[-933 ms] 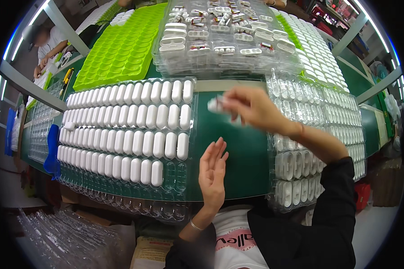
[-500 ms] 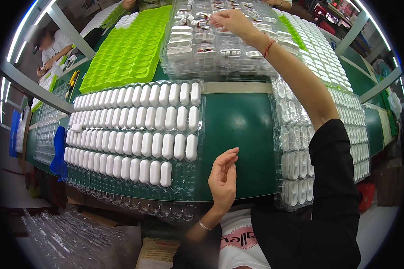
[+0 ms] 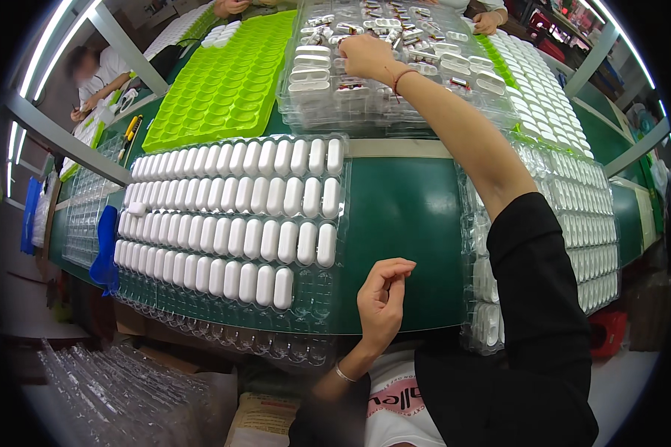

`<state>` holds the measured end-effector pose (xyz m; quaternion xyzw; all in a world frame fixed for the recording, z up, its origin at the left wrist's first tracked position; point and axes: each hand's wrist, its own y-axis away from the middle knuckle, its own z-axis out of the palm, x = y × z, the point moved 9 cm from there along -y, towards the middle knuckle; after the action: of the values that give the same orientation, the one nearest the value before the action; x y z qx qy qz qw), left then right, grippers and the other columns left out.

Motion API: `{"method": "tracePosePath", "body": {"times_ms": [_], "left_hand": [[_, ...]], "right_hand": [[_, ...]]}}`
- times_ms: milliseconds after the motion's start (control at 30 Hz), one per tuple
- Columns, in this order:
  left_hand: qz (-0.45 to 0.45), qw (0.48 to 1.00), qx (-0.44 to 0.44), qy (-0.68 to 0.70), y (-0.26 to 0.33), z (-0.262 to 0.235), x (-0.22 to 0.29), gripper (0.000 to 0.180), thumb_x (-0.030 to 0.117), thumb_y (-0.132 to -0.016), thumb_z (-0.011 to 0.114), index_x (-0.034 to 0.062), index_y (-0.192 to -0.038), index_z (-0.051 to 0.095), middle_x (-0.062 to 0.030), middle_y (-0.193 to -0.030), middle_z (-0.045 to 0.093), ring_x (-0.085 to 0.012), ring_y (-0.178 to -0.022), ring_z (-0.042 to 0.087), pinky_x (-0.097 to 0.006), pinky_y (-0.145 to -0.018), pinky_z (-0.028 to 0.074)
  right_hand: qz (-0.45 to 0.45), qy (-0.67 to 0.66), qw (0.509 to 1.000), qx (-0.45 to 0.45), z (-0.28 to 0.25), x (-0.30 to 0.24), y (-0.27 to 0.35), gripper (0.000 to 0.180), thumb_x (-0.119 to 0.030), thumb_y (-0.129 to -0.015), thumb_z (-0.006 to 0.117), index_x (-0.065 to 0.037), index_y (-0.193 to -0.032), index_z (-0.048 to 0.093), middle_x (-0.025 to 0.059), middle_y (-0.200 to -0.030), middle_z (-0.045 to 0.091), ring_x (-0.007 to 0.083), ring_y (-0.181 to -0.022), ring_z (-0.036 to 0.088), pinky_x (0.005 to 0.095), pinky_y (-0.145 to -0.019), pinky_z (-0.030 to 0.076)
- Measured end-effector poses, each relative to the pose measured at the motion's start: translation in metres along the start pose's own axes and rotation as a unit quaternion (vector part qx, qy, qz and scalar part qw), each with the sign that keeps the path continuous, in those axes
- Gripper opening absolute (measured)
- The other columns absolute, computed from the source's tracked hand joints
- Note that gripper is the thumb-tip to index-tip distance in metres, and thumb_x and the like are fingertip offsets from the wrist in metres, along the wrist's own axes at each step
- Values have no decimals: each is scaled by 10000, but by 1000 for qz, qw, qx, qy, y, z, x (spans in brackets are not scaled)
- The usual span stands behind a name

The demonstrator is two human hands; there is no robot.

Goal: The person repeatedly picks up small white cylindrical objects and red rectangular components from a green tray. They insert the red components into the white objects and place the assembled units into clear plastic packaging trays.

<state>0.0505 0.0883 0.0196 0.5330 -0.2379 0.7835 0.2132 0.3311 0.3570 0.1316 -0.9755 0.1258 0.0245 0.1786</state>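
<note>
My right hand reaches far forward over a stack of clear plastic trays. Its fingers point down and are drawn together among small parts; whatever they grip is hidden. Around it in the top tray lie open white cases and small silvery and red parts. Nearer to me, my left hand hovers over the green table, fingers curled toward the thumb, with nothing visible in them. To its left, a clear tray holds rows of closed white oblong cases. The nearest row ends in vacant pockets.
A bright green tray lies at the back left, a blue object at the left tray's edge. More clear trays with white pieces lie under my right forearm. Co-workers' hands show at the far side. Stacked clear trays stand below left.
My right hand has moved slightly left and down into the top tray's parts. The left hand's fingers have tipped over to the right. A co-worker's hand has come into sight at the far right.
</note>
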Motion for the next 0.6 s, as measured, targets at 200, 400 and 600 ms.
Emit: {"method": "tracePosePath", "body": {"times_ms": [200,400,600], "left_hand": [[-3,1000,-10,9,0,2,-1,170,-99,-928,483,-34,-993,627,-105,-1052,609,-132,-939,577,-245,-857,469],[-5,1000,-12,5,2,3,1,176,-111,-919,478,-35,-970,628,-108,-1027,615,-135,-926,584,-249,-847,477],[0,1000,-17,-1,2,4,-1,175,-115,-915,477,-39,-954,630,-107,-1009,619,-133,-917,585,-248,-838,478]], "right_hand": [[-26,-64,998,-13,3,16,0,183,-162,-737,618,-99,-891,694,114,-939,706,317,-905,673,434,-765,538],[-100,-99,990,-12,-18,-7,17,155,-180,-750,642,-82,-847,711,108,-876,714,293,-863,678,404,-741,537],[-177,-100,968,-149,-19,-42,49,213,-101,-752,688,-40,-954,718,125,-924,707,297,-894,658,400,-810,506]]}}
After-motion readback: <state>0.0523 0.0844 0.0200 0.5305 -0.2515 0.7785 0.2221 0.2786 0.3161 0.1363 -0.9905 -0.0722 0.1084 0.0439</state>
